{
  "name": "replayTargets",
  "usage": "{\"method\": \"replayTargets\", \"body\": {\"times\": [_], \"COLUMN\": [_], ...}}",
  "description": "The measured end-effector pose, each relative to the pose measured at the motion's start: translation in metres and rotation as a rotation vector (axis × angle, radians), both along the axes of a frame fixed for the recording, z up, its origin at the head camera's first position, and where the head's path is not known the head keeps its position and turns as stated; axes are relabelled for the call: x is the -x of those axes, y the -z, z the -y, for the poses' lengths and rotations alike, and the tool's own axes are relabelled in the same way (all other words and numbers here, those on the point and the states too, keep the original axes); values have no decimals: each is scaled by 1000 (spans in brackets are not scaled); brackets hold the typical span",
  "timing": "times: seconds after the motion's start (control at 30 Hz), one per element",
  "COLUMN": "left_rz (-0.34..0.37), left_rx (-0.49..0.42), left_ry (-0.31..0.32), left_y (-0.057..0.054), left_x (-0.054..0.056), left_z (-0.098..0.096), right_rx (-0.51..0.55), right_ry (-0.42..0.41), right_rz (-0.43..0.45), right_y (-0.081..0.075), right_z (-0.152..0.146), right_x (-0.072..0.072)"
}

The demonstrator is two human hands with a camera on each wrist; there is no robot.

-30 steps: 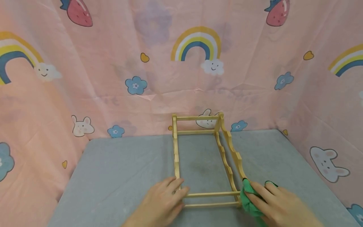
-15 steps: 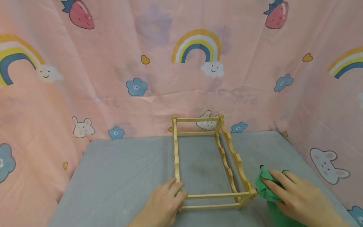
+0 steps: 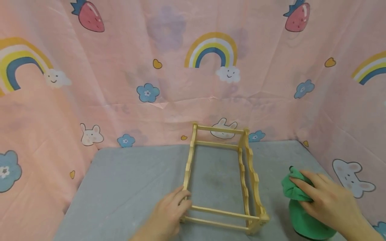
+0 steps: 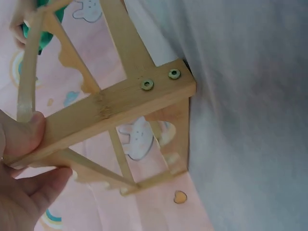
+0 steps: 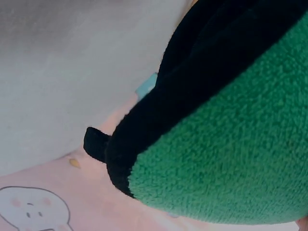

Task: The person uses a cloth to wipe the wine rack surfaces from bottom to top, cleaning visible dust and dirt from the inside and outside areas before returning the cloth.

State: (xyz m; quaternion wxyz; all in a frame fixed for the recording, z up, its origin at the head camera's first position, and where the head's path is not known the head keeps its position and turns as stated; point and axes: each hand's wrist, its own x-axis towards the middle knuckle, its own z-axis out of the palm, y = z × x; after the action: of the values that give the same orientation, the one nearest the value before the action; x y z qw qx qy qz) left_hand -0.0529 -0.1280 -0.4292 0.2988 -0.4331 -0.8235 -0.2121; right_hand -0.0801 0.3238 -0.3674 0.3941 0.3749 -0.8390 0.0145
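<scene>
A light wooden rack (image 3: 224, 213) with wavy-edged side rails and thin crossbars stands on the grey surface. My left hand (image 3: 169, 209) grips its near left corner. In the left wrist view, the thumb and fingers (image 4: 50, 185) pinch the bar of this rack (image 4: 120, 103), which shows two bolt heads (image 4: 147, 84) near its other end. To the right of the rack, my right hand (image 3: 327, 197) holds a bunched green cloth (image 3: 307, 217) with black edging, part of it hanging below the fingers. Its fuzzy green cloth (image 5: 231, 159) fills much of the right wrist view.
A grey table surface (image 3: 138, 180) lies under the rack. Behind it and at both sides hangs a pink curtain (image 3: 175, 83) printed with rainbows, flowers and rabbits. The rack's far end stands close to the back curtain.
My right hand has moved away from the rack's near right corner, rightward with the green cloth. The rack has turned slightly, its near end shifting left at the left hand.
</scene>
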Motion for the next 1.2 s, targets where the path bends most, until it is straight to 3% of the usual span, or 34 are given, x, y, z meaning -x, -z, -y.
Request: {"method": "replayTargets", "body": {"times": [0.07,0.3,0.43,0.63,0.73,0.87,0.97,1.1,1.2], "left_rz": [-9,130,139,126,117,65,11,-11,9], "left_rx": [-15,-47,-32,25,11,-26,-35,-15,-1], "left_ry": [13,84,99,28,18,1,-44,-135,-184], "left_y": [1,-3,-4,-7,-7,-5,-3,-4,-12], "left_x": [4,17,26,43,52,60,65,66,59], "left_z": [4,23,31,43,50,57,60,64,62], "right_rx": [-11,-5,2,35,67,86,94,98,95], "right_ry": [21,44,63,118,158,188,195,204,212], "right_rz": [11,5,15,65,112,158,168,194,216], "right_y": [0,4,6,14,20,27,31,34,34], "right_z": [-2,-13,-18,-24,-27,-29,-31,-33,-35], "right_x": [1,5,8,17,21,28,32,34,34]}}
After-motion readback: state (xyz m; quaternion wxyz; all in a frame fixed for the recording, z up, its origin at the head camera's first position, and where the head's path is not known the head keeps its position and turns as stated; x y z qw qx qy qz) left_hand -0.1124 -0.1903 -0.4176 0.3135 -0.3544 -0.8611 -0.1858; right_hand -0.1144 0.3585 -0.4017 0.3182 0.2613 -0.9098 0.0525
